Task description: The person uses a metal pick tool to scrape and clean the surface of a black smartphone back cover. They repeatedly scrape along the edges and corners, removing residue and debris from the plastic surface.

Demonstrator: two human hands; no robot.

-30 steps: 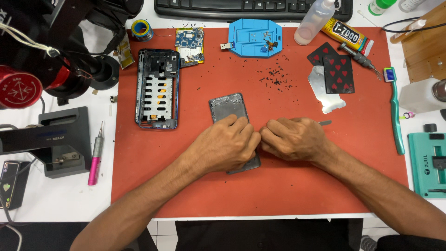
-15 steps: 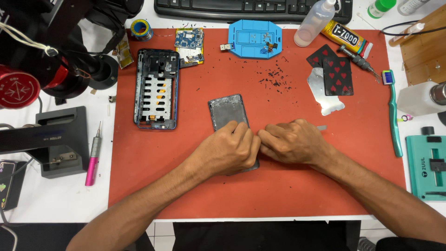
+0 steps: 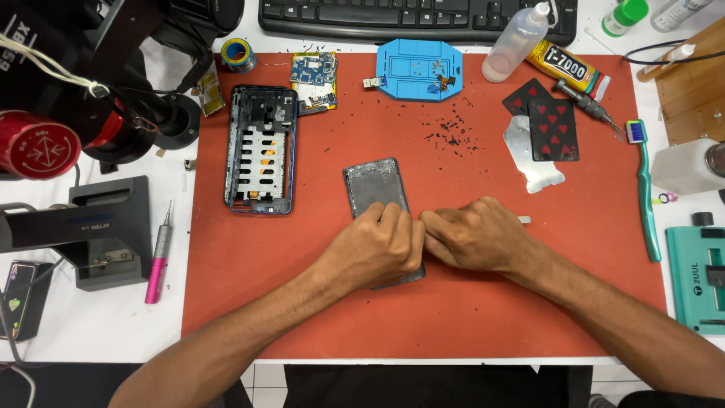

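Grey panel (image 3: pixel 375 189) under left hand (image 3: pixel 377 248)

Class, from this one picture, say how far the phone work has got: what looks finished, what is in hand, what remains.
Done: the phone frame lies stripped, its circuit board out beside it. In hand: the left hand presses on the grey panel while the right hand works at its edge with a thin tool. Left: frame, board and panel lie apart; the glue tube lies aside.
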